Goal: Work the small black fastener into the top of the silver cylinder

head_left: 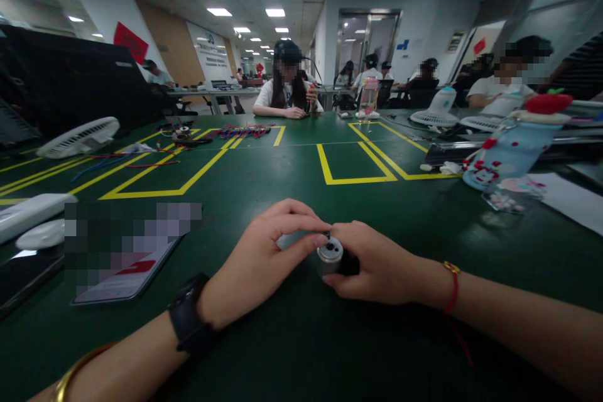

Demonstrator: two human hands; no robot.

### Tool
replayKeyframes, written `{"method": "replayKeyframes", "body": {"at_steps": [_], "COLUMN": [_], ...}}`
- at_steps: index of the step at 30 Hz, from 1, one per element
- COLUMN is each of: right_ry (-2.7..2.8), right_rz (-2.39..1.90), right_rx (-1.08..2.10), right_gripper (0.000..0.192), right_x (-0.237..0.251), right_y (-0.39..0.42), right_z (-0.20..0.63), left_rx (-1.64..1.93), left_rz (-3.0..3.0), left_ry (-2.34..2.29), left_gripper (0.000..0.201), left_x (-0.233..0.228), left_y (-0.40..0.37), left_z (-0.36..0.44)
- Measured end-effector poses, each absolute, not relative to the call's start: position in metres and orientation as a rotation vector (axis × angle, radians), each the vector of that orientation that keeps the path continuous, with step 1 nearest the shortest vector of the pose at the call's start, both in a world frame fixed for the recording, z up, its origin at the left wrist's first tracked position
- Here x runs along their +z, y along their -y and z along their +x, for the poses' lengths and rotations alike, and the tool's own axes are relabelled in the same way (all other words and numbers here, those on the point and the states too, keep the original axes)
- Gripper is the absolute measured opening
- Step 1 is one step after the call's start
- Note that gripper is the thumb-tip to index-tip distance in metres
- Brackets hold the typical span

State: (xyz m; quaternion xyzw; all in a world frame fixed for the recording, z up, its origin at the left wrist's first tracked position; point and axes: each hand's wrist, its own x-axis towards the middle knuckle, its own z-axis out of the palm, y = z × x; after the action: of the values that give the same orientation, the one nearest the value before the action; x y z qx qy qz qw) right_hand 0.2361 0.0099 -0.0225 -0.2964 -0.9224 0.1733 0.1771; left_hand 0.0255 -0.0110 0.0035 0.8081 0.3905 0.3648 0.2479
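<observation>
- Appears under way, with both hands engaged; cannot tell the share done or left;
- Holds a metal cylinder [329,254] in the right grip [381,264], curled closed around its side;
- Rests the left grip [268,242] at the upper rim, with thumb and forefinger nearly together; cannot tell of anything pinched there;
- Has the metal cylinder between both hands, on or just above the green counter [264,166]; cannot tell which;
- Looks silvery, round and roughly upright, with dark spots in the flat top; partly hidden by fingers.
</observation>
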Motion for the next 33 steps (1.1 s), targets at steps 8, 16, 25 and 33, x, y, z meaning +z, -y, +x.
{"method": "replayKeyframes", "body": {"at_steps": [8,16,25,33], "right_ry": [2.587,2.609,2.633,2.599], "right_rz": [-0.863,-0.827,-0.841,-0.866], "right_rx": [0.485,0.496,0.48,0.439], "right_gripper": [0.026,0.021,0.021,0.023], "right_x": [-0.024,-0.024,-0.023,-0.022], "right_y": [-0.009,-0.011,-0.012,-0.009], "right_z": [0.236,0.238,0.237,0.237], "left_rx": [0.96,0.908,0.912,0.915], "left_rz": [2.245,2.222,2.176,1.974], "left_ry": [-1.038,-0.931,-0.913,-1.199], "left_gripper": [0.017,0.027,0.029,0.026], "left_x": [0.001,0.008,0.005,-0.001], "left_y": [0.011,0.017,0.015,0.001], "left_z": [0.028,0.026,0.022,0.016]}}
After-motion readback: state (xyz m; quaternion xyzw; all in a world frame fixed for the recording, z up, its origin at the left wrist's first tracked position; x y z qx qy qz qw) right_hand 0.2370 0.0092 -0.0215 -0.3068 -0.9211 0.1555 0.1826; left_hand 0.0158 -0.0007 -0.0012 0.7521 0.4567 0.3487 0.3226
